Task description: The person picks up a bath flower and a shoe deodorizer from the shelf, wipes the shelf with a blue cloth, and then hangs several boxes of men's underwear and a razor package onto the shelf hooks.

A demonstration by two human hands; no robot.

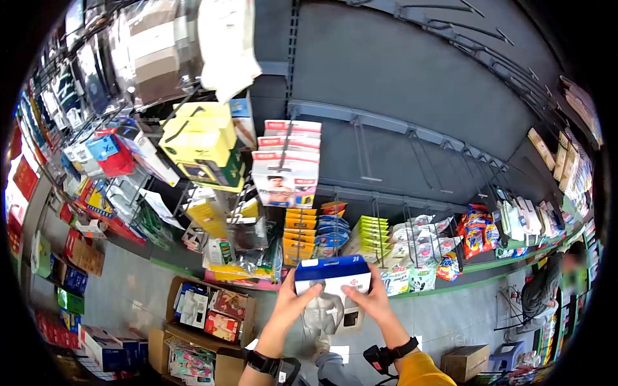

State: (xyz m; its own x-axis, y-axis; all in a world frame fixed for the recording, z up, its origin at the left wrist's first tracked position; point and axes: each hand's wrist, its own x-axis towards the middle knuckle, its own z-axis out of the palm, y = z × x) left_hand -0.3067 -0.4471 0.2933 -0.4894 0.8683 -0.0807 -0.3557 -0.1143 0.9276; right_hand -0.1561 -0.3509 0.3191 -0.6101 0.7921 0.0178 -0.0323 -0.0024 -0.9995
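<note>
A white box with a blue top edge (pixel 331 291) and a printed torso on its front is held up at the lower middle. My left hand (pixel 297 301) grips its left side, thumb across the front. On the box's right side, my right hand (pixel 370 297) is closed round it, thumb also on the front. Just beyond the box hang orange packets (pixel 299 235), blue packets (pixel 331 233) and green packets (pixel 368 239). Above them, white boxes with red top bands (pixel 285 168) hang from a hook.
Open cartons with packages (pixel 244 318) stand on the floor at lower left, and a brown box (pixel 465 361) at lower right. Metal hooks (pixel 367 154) stick out from the grey back panel. A seated person (pixel 544 289) is at the far right.
</note>
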